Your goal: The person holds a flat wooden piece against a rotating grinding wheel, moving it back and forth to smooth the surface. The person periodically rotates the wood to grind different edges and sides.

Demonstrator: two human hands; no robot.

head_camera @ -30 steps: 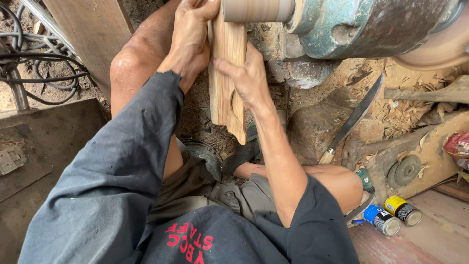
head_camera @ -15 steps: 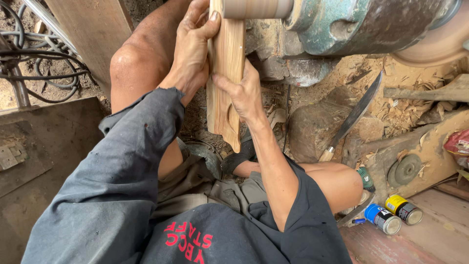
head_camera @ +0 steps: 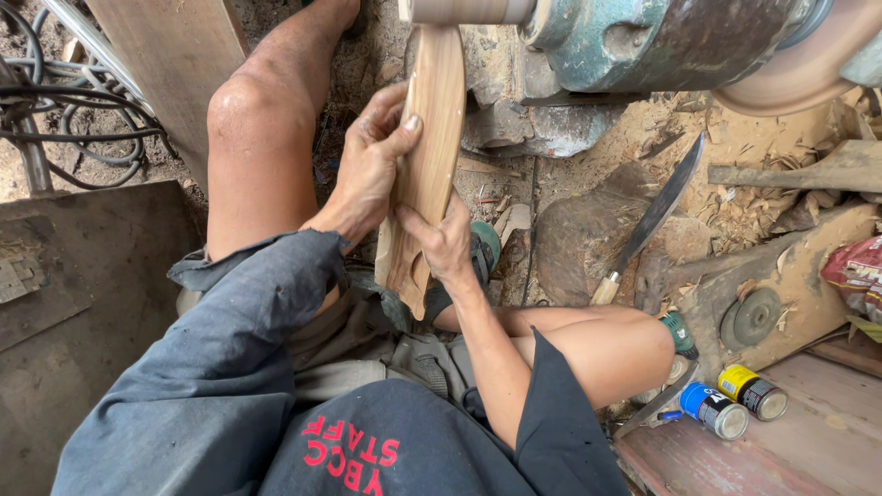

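Both grips closed on wood piece (head_camera: 424, 165): left hand (head_camera: 367, 170), right hand (head_camera: 447, 246); sanding drum (head_camera: 469, 9) above, knife (head_camera: 652, 216) beside.

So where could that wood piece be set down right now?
Barest spot: the reddish board beyond the two cans. Crowded: shavings and long knife right of the wood piece, cables far left, both hands gripping.

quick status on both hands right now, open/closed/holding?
Left hand: closed on the upper part of the wooden piece, thumb across its face.
Right hand: closed on the lower part of the same wooden piece, fingers pinching its edge.
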